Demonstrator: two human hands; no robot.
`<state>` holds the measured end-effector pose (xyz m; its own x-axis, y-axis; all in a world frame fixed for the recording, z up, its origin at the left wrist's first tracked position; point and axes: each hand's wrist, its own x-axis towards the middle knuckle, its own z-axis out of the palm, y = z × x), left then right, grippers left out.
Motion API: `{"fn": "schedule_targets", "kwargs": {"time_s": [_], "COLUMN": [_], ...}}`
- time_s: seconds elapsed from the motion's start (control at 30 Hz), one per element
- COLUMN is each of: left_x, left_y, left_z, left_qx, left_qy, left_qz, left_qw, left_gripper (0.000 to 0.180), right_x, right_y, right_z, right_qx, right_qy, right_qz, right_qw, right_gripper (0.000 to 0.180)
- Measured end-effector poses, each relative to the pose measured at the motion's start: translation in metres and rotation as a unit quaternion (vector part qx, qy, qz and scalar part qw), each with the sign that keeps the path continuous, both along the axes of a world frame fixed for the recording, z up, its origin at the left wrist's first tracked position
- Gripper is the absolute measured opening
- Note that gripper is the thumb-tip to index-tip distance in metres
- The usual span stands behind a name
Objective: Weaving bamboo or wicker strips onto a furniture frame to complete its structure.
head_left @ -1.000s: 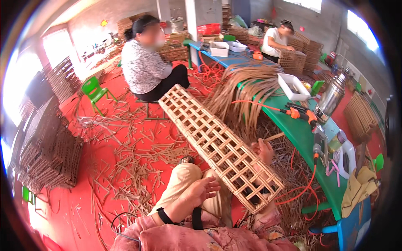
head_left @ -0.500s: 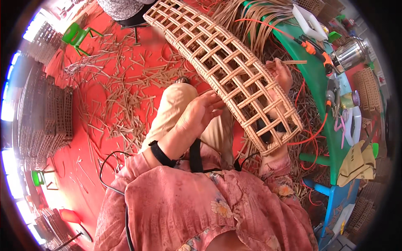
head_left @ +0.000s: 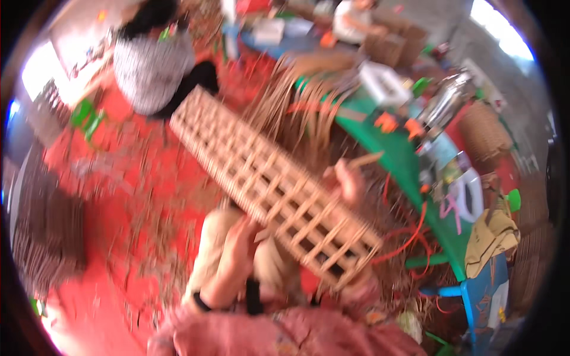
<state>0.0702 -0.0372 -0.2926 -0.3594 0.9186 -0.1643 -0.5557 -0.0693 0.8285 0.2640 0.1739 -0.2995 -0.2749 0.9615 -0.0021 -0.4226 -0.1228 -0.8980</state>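
A long, narrow lattice-woven rattan basket (head_left: 270,184) lies slantwise across the view, above my knees. At its near left edge, my left hand (head_left: 236,246) has its fingers curled against the weave, somewhat blurred. Beyond the opposite long edge my right hand (head_left: 349,185) is closed, pinching a short flat tan strip (head_left: 366,159) that points out to the right. My right forearm passes beneath the basket's near end, which partly hides it.
Cut strips litter the red floor (head_left: 113,222). To the right stands a green table (head_left: 362,121) with hanging strips, a white tray (head_left: 385,83), orange-handled tools and a metal canister (head_left: 448,101). Stacked woven panels (head_left: 50,219) are at left. Two other people sit farther off.
The view has tilted up and blurred, bringing other people and more of the far room in. The basket appears lower and more to the left; the right hand still has the strip.
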Motion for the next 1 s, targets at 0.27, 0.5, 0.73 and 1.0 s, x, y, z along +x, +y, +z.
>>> {"fn": "schedule_targets", "kwargs": {"time_s": [0.27, 0.5, 0.73, 1.0], "left_x": [-0.025, -0.029, -0.045, -0.051], "left_y": [-0.016, -0.013, -0.009, -0.013], "left_z": [-0.009, 0.012, -0.001, -0.002], "left_qx": [-0.119, -0.178, -0.135, -0.156], "left_qy": [-0.144, -0.124, -0.134, -0.133], "left_qz": [-0.014, 0.002, -0.08, -0.111], "left_qw": [0.982, 0.976, 0.978, 0.972], "left_gripper": [0.019, 0.016, 0.018, 0.027], "right_x": [-0.028, -0.038, -0.036, -0.036], "right_y": [-0.056, -0.057, -0.059, -0.064], "right_z": [0.029, 0.033, 0.028, 0.035], "right_qx": [0.034, 0.028, 0.028, 0.029], "right_qy": [0.096, 0.096, 0.075, 0.037], "right_qz": [-0.066, -0.069, -0.06, -0.082], "right_qw": [0.993, 0.993, 0.995, 0.996], "right_gripper": [0.017, 0.017, 0.015, 0.018]}}
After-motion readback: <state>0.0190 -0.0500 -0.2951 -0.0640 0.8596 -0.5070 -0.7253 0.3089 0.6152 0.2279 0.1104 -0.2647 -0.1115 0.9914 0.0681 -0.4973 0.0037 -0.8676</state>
